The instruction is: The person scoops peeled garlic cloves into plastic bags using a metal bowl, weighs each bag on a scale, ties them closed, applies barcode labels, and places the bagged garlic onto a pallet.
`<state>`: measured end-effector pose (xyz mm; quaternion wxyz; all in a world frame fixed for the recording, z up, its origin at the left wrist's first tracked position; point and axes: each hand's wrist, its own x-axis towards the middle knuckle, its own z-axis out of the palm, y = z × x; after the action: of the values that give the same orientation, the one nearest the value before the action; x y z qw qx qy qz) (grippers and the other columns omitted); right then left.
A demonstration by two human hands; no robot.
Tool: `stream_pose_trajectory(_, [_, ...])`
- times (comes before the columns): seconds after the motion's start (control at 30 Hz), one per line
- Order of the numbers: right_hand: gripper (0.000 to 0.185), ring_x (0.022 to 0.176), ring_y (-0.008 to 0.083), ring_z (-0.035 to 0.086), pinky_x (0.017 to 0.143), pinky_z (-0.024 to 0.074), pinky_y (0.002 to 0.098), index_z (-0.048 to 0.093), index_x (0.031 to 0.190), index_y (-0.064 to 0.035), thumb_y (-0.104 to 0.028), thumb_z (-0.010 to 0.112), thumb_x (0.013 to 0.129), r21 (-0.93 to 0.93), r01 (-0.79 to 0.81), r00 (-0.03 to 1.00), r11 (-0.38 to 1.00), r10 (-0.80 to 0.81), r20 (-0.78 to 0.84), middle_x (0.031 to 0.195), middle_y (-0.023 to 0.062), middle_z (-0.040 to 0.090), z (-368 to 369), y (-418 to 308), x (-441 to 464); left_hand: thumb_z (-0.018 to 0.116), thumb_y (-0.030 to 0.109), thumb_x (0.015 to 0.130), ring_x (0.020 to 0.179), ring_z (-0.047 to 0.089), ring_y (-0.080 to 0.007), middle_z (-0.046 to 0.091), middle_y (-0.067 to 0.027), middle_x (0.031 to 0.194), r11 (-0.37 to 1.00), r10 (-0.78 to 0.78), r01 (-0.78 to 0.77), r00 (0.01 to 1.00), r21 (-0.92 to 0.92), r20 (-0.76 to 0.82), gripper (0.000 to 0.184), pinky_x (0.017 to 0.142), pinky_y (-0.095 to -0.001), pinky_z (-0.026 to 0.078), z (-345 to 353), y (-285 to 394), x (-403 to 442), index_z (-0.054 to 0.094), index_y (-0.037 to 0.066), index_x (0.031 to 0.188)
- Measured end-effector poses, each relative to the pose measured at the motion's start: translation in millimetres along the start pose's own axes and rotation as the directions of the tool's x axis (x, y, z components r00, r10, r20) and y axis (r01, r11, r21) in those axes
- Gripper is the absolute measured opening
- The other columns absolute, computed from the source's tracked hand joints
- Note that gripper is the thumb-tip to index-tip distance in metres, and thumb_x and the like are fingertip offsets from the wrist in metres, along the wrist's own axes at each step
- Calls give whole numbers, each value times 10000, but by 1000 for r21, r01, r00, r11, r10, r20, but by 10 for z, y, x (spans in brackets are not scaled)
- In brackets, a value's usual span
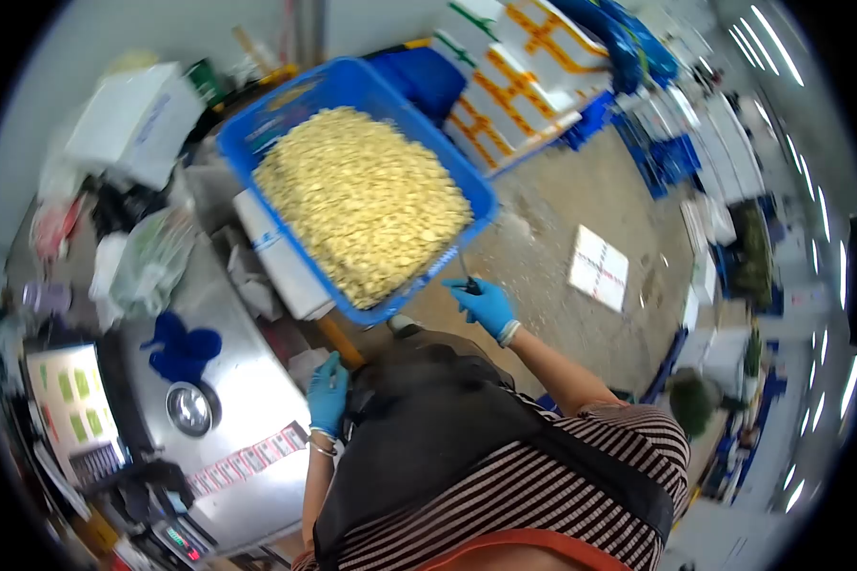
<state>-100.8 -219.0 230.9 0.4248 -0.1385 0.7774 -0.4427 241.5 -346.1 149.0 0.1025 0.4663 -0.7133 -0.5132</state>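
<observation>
My right hand [487, 310], in a blue glove, is closed around a dark-handled tool [470, 285]. Its thin metal shaft points up toward the near right corner of a large blue plastic crate [477, 193]. Heaped in that crate are many small, pale yellow pieces [362, 195], too small to name surely. My left hand [328, 398], also gloved in blue, hangs beside the steel table's edge. Its fingers look loosely extended, and I make out nothing held in them.
On the steel table [243, 395] at left are a round metal bowl [189, 409], a dark blue cloth [183, 348] and a printed strip [248, 462]. A lit scale display [183, 542] sits nearer. Taped white foam boxes [514, 90] stand behind the crate; a white foam lid [599, 268] lies on the floor.
</observation>
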Motion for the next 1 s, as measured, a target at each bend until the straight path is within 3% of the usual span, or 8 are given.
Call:
stream_pose_trajectory(0.07, [378,564,92,541,493,448,241,655,1220,-76,-230,680,875,97,14,998,995,-9,-57,716,40,623,-132,78,-46,555,199,961,1082,606,-259,610,-147,1248,986,161,-163,986,-39,-47,377,948,-339,461,56,179,237,574,26,1295])
stream_pose_trajectory(0.33, [397,641,119,589,515,477,260,645,1159,7,-263,680,869,207,108,920,972,-19,-391,953,96,681,-990,405,694,596,194,939,1003,565,-189,630,-97,1147,826,-149,-29,952,-562,-268,343,903,-327,449,691,949,1164,594,-40,1190])
stream_pose_trajectory(0.43, [423,671,159,608,549,504,284,643,1120,32,-296,700,858,202,201,873,959,-82,-480,1003,126,682,-1233,306,1267,620,211,921,956,581,-246,633,-117,988,969,-147,46,897,-243,-417,302,857,-394,466,812,399,1440,579,-49,1069])
stream_pose_trajectory(0.47, [489,750,171,619,589,518,303,629,1150,33,-338,720,845,134,233,886,963,-153,-439,1060,129,674,-1318,269,1439,613,225,915,905,584,-277,627,-131,948,993,-30,74,913,95,-406,272,823,-411,467,833,222,1438,578,-26,1015])
stream_pose_trajectory(0.53, [518,875,141,603,639,503,276,613,1200,-6,-375,716,851,108,189,922,976,-139,-362,1093,92,653,-1270,-3,1697,580,272,922,859,602,-364,630,-190,949,965,-144,224,882,132,-449,287,790,-451,473,850,42,1499,584,-4,999])
stream_pose_trajectory(0.6, [488,760,101,573,615,470,247,630,1181,-21,-368,721,851,65,145,984,987,-137,-115,966,33,655,-1243,-160,1963,613,295,903,929,622,-376,634,-227,1014,953,-300,237,819,-189,-489,361,818,-454,482,883,434,1411,572,1,1107])
stream_pose_trajectory(0.67, [451,637,67,499,533,404,233,645,1084,26,-355,723,855,-197,155,931,968,-210,-297,848,10,643,-1104,-111,2118,631,278,889,956,624,-398,635,-236,1050,958,-285,252,768,-138,-574,370,838,-456,485,845,730,1364,564,10,1136])
stream_pose_trajectory(1.0, [435,701,130,553,587,454,273,656,1111,51,-316,710,886,-216,231,909,949,-290,-298,924,52,669,-1231,134,2309,630,326,887,1056,571,-420,564,-244,1159,932,-359,269,776,-243,-519,495,905,-457,461,781,988,1252,510,26,1263])
